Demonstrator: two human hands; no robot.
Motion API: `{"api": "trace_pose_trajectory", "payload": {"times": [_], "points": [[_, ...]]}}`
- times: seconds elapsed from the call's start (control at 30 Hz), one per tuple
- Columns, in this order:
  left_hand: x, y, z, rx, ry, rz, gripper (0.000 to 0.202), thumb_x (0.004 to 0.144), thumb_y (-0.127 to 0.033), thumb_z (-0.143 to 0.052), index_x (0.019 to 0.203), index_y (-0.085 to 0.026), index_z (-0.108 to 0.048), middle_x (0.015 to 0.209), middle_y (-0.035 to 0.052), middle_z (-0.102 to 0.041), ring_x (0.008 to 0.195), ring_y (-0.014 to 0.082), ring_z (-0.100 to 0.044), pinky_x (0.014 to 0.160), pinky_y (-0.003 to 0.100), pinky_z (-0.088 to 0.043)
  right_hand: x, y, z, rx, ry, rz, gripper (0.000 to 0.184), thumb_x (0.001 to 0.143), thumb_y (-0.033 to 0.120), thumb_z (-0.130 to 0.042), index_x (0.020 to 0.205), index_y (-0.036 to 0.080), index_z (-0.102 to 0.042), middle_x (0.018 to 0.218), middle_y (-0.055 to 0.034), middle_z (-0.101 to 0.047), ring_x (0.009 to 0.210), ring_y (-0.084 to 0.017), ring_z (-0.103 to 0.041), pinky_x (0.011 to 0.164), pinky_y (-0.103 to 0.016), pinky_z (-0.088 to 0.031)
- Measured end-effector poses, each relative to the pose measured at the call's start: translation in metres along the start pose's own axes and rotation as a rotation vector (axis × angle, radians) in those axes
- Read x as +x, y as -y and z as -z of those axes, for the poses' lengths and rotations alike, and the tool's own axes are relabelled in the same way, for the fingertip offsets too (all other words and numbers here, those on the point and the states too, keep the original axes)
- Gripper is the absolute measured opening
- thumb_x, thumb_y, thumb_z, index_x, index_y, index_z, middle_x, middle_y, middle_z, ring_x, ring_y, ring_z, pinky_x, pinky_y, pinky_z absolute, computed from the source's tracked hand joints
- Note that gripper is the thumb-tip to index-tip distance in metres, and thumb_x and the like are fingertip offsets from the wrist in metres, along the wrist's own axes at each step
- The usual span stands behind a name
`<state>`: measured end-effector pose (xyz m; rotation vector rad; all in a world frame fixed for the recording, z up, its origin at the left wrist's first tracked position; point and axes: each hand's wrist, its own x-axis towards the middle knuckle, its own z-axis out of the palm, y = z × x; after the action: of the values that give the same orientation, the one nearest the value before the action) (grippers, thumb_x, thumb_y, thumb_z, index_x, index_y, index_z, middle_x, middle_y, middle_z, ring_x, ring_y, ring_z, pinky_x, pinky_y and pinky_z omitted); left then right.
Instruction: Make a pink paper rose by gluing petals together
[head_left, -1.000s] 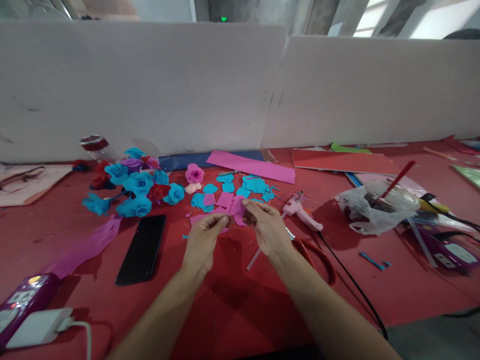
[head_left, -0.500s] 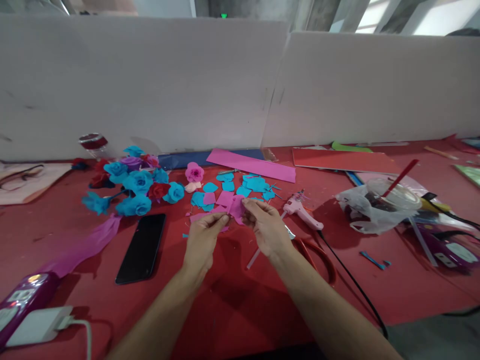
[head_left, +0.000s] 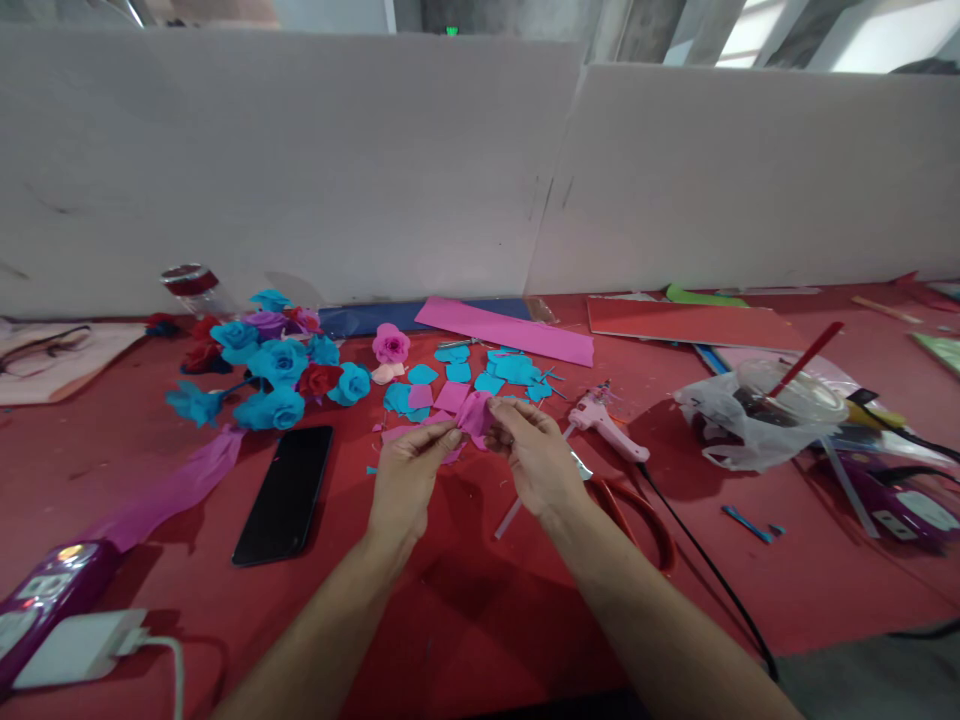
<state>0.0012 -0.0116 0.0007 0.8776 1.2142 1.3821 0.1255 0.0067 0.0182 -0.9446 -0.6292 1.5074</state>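
Observation:
Between my hands is a small pink paper petal (head_left: 475, 412), its shape partly covered by fingers. My left hand (head_left: 409, 465) pinches its left edge between thumb and forefinger. The fingers of my right hand (head_left: 534, 450) are closed on its right side. Just beyond lie pink paper squares (head_left: 451, 397) and cut blue paper petals (head_left: 514, 368). A finished pink paper rose (head_left: 391, 344) sits farther back. To the right of my right hand rests a pink hot glue gun (head_left: 609, 425); red-handled scissors (head_left: 637, 515) are partly hidden by my right forearm.
Blue, red and purple paper flowers (head_left: 277, 362) lie at the left, near a black phone (head_left: 283, 495). A pink paper strip (head_left: 506, 331) lies by the white partition (head_left: 300, 170). At the right stand a bagged cup (head_left: 780, 395) and a purple power strip (head_left: 900, 500).
The pink petal looks more gathered and creased between my fingers. My hands stay in nearly the same place; the whole view has shifted very slightly.

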Motion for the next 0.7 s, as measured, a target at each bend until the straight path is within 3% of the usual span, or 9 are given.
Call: {"api": "trace_pose_trajectory", "payload": {"times": [0.3,0.4,0.53,0.63,0.7], "points": [[-0.002,-0.001,-0.001,-0.029,0.014,-0.035,0.015,0.068,-0.025,-0.07,0.081,-0.019,-0.073,0.08,0.0023,-0.07,0.077,0.0135,-0.062,0.078,0.027,-0.046,-0.004,-0.001,-0.002,-0.069,-0.017,0.093,0.013,0.064,0.032,-0.072,0.068,0.021,-0.067,0.067,0.0023,-0.064,0.057,-0.01,-0.054,0.062,-0.026,-0.044],[-0.001,0.001,-0.001,-0.083,0.008,-0.04,0.015,0.069,-0.025,-0.07,0.082,-0.018,-0.072,0.081,0.0022,-0.069,0.078,0.0127,-0.06,0.08,0.026,-0.045,-0.006,0.001,-0.002,-0.062,-0.044,0.128,0.014,0.068,0.031,-0.067,0.079,0.022,-0.066,0.073,0.0011,-0.064,0.06,-0.011,-0.056,0.06,-0.026,-0.043],[0.002,0.004,0.0,-0.28,-0.03,-0.011,0.017,0.065,-0.023,-0.074,0.081,-0.02,-0.071,0.086,-0.0005,-0.065,0.083,0.0107,-0.059,0.087,0.028,-0.044,-0.008,-0.005,-0.001,-0.097,-0.116,0.197,0.011,0.067,0.017,-0.055,0.076,0.023,-0.06,0.078,0.0019,-0.063,0.066,-0.012,-0.057,0.059,-0.025,-0.04],[0.004,0.005,0.0,-0.348,-0.035,0.014,0.019,0.063,-0.023,-0.076,0.081,-0.02,-0.071,0.094,0.0003,-0.064,0.086,0.0115,-0.06,0.088,0.029,-0.044,-0.01,-0.015,-0.004,-0.253,0.015,0.188,0.02,0.061,0.008,-0.054,0.075,0.022,-0.061,0.077,0.0019,-0.063,0.073,-0.013,-0.057,0.068,-0.026,-0.042],[0.004,0.005,0.0,-0.359,-0.034,0.033,0.02,0.062,-0.024,-0.076,0.081,-0.02,-0.072,0.094,0.0012,-0.065,0.089,0.0129,-0.06,0.086,0.028,-0.045,-0.013,-0.022,-0.007,-0.311,0.134,0.154,0.022,0.063,0.01,-0.058,0.082,0.021,-0.063,0.082,-0.0004,-0.065,0.079,-0.015,-0.059,0.074,-0.028,-0.043]]}}
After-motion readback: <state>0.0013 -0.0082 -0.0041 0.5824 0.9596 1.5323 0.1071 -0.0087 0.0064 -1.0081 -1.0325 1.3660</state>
